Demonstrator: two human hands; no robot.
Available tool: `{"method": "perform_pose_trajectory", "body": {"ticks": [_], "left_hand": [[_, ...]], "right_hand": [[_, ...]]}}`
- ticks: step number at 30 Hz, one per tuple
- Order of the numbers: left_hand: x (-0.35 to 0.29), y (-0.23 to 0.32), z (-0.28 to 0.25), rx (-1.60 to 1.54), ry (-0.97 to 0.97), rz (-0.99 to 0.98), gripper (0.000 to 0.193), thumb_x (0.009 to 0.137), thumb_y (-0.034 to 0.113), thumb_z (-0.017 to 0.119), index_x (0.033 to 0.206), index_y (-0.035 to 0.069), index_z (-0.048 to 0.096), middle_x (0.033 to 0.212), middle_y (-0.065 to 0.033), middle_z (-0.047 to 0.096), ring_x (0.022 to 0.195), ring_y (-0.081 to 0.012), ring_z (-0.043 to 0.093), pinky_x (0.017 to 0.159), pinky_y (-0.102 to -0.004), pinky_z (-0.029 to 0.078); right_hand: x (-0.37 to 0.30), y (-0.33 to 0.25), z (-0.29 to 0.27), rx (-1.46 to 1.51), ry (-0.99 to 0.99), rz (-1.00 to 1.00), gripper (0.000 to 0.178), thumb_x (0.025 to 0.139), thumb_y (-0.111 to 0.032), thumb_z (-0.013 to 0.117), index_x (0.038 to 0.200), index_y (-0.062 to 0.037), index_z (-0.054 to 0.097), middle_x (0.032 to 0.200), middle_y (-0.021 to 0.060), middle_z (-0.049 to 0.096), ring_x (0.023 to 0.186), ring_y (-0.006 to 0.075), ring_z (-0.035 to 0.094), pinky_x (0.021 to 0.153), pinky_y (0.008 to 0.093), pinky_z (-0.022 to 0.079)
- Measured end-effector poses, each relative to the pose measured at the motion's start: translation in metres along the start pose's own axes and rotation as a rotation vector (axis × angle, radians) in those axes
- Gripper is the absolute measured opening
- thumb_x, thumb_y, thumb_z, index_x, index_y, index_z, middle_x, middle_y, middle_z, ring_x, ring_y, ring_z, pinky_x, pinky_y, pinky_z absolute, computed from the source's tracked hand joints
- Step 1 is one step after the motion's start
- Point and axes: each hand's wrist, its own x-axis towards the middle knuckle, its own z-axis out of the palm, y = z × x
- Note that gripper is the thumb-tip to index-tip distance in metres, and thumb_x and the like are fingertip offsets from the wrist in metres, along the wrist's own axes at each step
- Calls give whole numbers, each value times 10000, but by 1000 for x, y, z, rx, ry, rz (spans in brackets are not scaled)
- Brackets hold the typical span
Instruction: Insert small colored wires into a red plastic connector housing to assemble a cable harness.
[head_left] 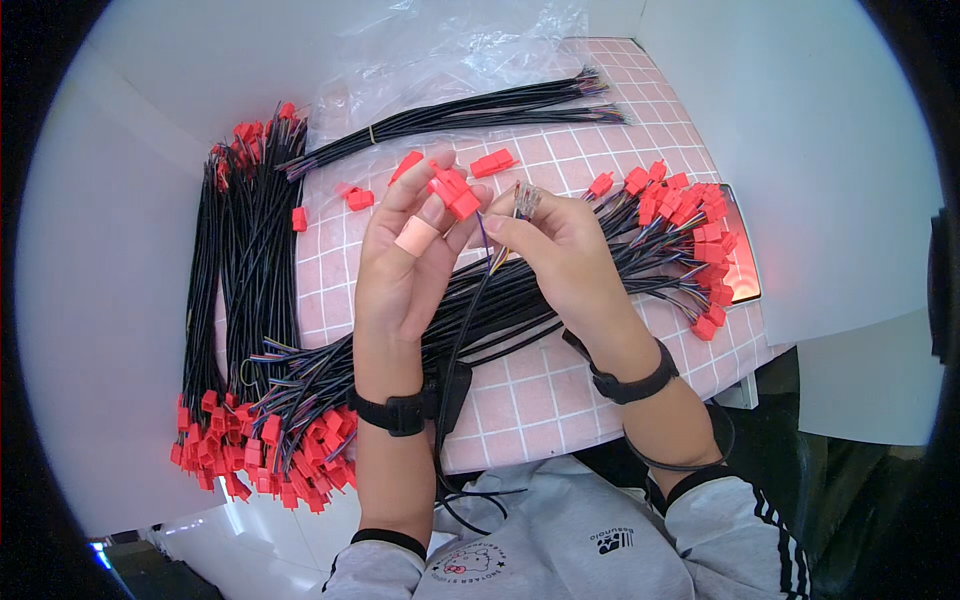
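The red connector (455, 193) slants lengthwise toward lower right.

- The left hand (405, 262) holds a small, boxy red plastic block (455, 192).
- The right hand (562, 240) pinches thin coloured wires (500, 258) from one long black cable (462, 335).
- A thin purple wire (484, 232) goes up to the block.
- Many black cables with red plastic ends (520, 292) lie below both hands, on a pink surface with white lines (540, 410).
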Motion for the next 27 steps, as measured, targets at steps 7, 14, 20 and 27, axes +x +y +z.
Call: {"method": "perform_pose_trajectory", "body": {"ticks": [7,14,20,27], "left_hand": [[0,-4,2,-79,13,6,367,831,70,494,1175,-17,397,1083,-142,489,1012,-254,504,911,-386,390],[1,-4,7,13,54,15,352,833,62,487,1165,-16,404,1109,-146,468,1022,-252,500,909,-374,398],[1,-4,10,100,51,39,341,834,54,480,1154,-33,402,1101,-149,465,1043,-276,488,916,-376,394],[2,-4,12,117,58,48,347,838,62,477,1161,-33,394,1100,-152,462,1042,-257,491,912,-356,398]], "right_hand": [[0,3,11,-177,226,-198,81,734,-44,574,776,23,556,750,60,565,604,93,534,518,219,429],[0,4,10,-437,324,-373,85,689,-12,598,748,26,551,720,83,570,586,109,558,502,224,441],[-2,0,9,-160,327,-109,90,706,-47,602,710,28,552,618,70,550,533,100,534,493,211,420],[0,6,10,-272,337,-269,94,718,-50,600,718,31,554,665,64,571,562,96,541,513,220,437]]}}
